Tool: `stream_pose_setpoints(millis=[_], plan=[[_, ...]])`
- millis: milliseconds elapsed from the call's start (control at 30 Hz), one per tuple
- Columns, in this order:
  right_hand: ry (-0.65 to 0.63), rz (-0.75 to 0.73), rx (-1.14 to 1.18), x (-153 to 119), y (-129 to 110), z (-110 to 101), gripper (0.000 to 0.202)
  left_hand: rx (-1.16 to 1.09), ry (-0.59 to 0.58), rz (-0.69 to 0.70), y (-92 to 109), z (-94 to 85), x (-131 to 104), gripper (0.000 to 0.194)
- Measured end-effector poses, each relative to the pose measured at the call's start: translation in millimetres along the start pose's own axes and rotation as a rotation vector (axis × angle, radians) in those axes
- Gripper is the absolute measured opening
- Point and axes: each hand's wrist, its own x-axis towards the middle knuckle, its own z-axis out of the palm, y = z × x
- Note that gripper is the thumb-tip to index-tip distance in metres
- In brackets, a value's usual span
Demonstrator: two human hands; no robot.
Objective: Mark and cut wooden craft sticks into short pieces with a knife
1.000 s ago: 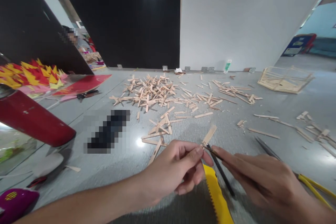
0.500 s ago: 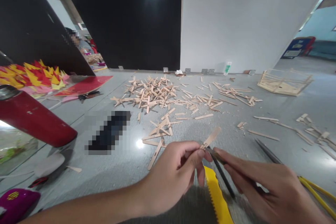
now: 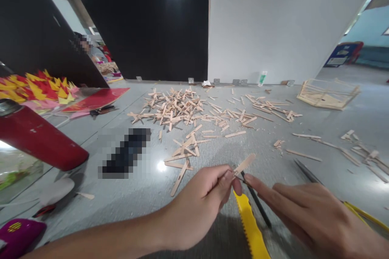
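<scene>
My left hand [image 3: 203,206] is closed, pinching a wooden craft stick [image 3: 245,163] between thumb and fingers. The stick's rounded end points up and right, and its lower part is hidden in the hand. My right hand [image 3: 306,210] is closed on a thin, dark, knife-like tool [image 3: 241,179], its index finger stretched along it. The tool's tip touches or nearly touches the stick beside my left thumb; most of it is hidden under the fingers. Beneath the hands lie a black rod [image 3: 260,206] and a yellow strip with a toothed edge [image 3: 251,226].
A heap of craft sticks [image 3: 174,107] lies ahead, with loose sticks around it. At left are a red flask [image 3: 45,137], a pixelated dark object [image 3: 127,151] and folded paper pieces [image 3: 36,87]. Scissors [image 3: 306,172] lie right; a stick frame [image 3: 326,97] stands behind. A person sits far left.
The held stick has tilted lower. My right hand has moved slightly left and down, its index finger now straighter along the tool and closer to my left thumb.
</scene>
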Motion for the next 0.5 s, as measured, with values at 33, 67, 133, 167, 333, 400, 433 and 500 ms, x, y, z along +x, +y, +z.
stream_pose_setpoints(millis=[33, 67, 133, 167, 333, 400, 433, 500], plan=[[-0.016, -0.016, -0.005, 2, 0, -2, 0.064, 0.009, 0.002, -0.007, 0, 0.1, 0, 0.045], [-0.027, -0.034, -0.006, 4, -1, -4, 0.064, 0.013, 0.004, -0.013, 0, 0.3, 0, 0.045], [-0.030, -0.064, -0.015, 9, -3, -9, 0.065, 0.005, 0.004, -0.028, 0, 1.0, -1, 0.045], [-0.032, -0.078, -0.027, 12, -4, -11, 0.067, -0.005, 0.001, -0.037, 0, 1.3, -2, 0.045], [0.029, -0.165, -0.155, 16, -1, -15, 0.069, -0.023, -0.004, -0.054, 4, 1.0, -2, 0.054], [0.069, -0.190, -0.164, 12, 2, -13, 0.064, -0.001, -0.014, -0.055, 5, 0.4, -2, 0.053], [0.087, -0.203, -0.147, 8, 3, -11, 0.060, 0.014, -0.011, -0.054, 5, 0.3, -3, 0.052], [0.145, -0.128, -0.098, -2, 3, -7, 0.056, 0.048, 0.027, -0.050, 5, 0.9, -5, 0.050]])
